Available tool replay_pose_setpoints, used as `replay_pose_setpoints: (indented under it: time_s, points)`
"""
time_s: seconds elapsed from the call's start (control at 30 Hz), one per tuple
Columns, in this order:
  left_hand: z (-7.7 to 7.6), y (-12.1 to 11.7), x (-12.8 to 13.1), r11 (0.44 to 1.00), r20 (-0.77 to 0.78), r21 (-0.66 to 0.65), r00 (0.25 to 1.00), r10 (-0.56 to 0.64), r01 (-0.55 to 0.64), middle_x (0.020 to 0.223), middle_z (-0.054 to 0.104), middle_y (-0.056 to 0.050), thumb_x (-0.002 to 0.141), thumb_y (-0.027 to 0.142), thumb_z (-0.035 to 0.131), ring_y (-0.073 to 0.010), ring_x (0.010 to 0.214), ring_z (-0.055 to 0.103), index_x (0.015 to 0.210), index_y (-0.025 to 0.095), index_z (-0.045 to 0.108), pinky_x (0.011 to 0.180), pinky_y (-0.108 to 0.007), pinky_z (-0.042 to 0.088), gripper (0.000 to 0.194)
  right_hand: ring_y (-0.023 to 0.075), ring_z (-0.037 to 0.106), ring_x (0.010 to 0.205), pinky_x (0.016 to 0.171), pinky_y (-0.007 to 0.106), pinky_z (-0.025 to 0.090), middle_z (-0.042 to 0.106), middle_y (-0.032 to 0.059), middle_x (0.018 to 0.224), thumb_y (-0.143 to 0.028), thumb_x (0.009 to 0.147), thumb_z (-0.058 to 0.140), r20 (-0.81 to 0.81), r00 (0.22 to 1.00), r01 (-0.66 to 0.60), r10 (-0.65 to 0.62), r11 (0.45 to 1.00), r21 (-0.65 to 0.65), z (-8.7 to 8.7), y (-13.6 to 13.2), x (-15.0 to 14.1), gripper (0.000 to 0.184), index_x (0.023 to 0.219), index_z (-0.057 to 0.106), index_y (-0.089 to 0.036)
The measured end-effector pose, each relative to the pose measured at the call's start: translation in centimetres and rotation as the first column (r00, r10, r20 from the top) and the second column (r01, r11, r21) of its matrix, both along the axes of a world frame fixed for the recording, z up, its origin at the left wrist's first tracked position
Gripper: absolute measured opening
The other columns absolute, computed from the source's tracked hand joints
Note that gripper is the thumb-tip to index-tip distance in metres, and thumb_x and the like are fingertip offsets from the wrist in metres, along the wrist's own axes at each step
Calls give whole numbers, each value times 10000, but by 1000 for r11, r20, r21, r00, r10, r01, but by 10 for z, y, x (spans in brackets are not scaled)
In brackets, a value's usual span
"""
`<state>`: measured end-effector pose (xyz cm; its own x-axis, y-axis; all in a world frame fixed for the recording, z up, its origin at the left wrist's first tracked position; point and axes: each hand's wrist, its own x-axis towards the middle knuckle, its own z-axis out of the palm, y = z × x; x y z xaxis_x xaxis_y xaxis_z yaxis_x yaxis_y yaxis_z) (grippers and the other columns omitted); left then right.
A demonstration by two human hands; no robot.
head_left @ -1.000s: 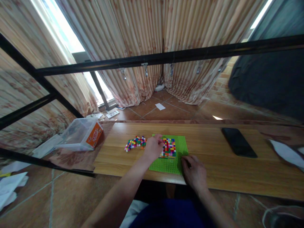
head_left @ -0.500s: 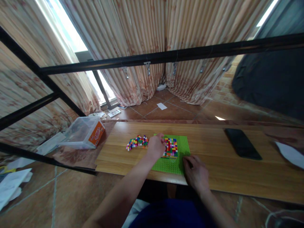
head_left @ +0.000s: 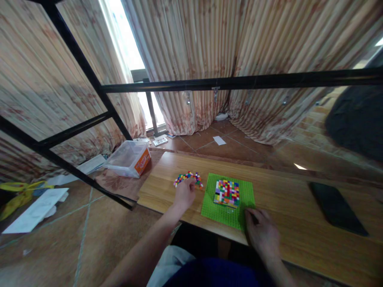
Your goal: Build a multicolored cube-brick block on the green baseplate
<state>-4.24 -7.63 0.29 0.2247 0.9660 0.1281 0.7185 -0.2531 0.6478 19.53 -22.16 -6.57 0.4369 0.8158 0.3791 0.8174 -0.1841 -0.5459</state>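
Note:
My left hand reaches to the near side of a loose pile of small coloured toy bricks. Its fingers are bent together at the pile, and whatever is between them is hidden. A green studded baseplate lies on the wooden table, right of the pile. On it stands a squarish block of many-coloured bricks, with a red strip on its top. At the baseplate's near right edge, my right hand rests with curled fingers, gripping that edge.
A dark phone lies on the table to the right. Beyond the table's left end sits a clear plastic box with an orange label. A black metal rail crosses above the far side, with curtains behind.
My left hand has moved left from the brick block to the loose pile, uncovering the block. My right hand stays at the baseplate's edge. The whole view has shifted.

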Motion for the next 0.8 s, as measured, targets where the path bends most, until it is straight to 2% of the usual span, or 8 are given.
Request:
replay_pose_setpoints:
  time_s: [0.13,0.27,0.4,0.57,0.67,0.8]
  points:
    - [-18,-1,-16,1000,-97,20,995,7,-5,957,716,-68,815,23,510,-179,905,656,974,170,708,857,-298,499,293,208,648,811,717,311,476,705,92,1004,-464,921,457,6,1000,11,-11,1000,-10,0,0,0,389,914,734,-192]
    - [-21,0,-10,997,-162,55,986,-45,54,1001,702,-70,869,100,512,-195,975,640,965,197,709,885,-310,487,240,209,648,803,705,308,476,706,95,993,-473,922,454,1,1000,16,-16,1000,-5,0,0,0,397,911,733,-191]
    - [-18,4,-5,994,-227,57,971,-77,92,1014,691,-72,905,141,494,-199,989,631,952,206,707,890,-314,478,228,212,650,822,725,310,480,707,95,986,-474,926,457,-5,1000,6,-6,1000,2,-1,0,0,391,906,729,-193]
    - [-13,2,-3,998,-272,43,962,-36,49,997,678,-92,910,134,487,-208,949,633,917,175,671,845,-317,476,188,216,645,829,740,323,481,705,101,994,-466,931,464,-25,1000,-2,2,1000,18,0,1,-1,381,913,727,-192]
    - [-5,-3,4,997,-210,27,976,-62,70,963,683,-83,919,129,472,-200,908,642,938,171,640,811,-305,474,174,216,643,825,737,324,480,706,97,971,-451,930,473,-45,999,-4,5,999,31,2,1,-2,362,899,727,-194]
    - [13,-12,24,973,-69,59,973,-218,222,897,689,-43,924,128,467,-163,838,641,904,186,629,777,-266,470,173,211,643,805,722,321,478,705,86,940,-426,926,481,-66,998,15,-13,1000,26,5,2,-4,339,893,729,-197]
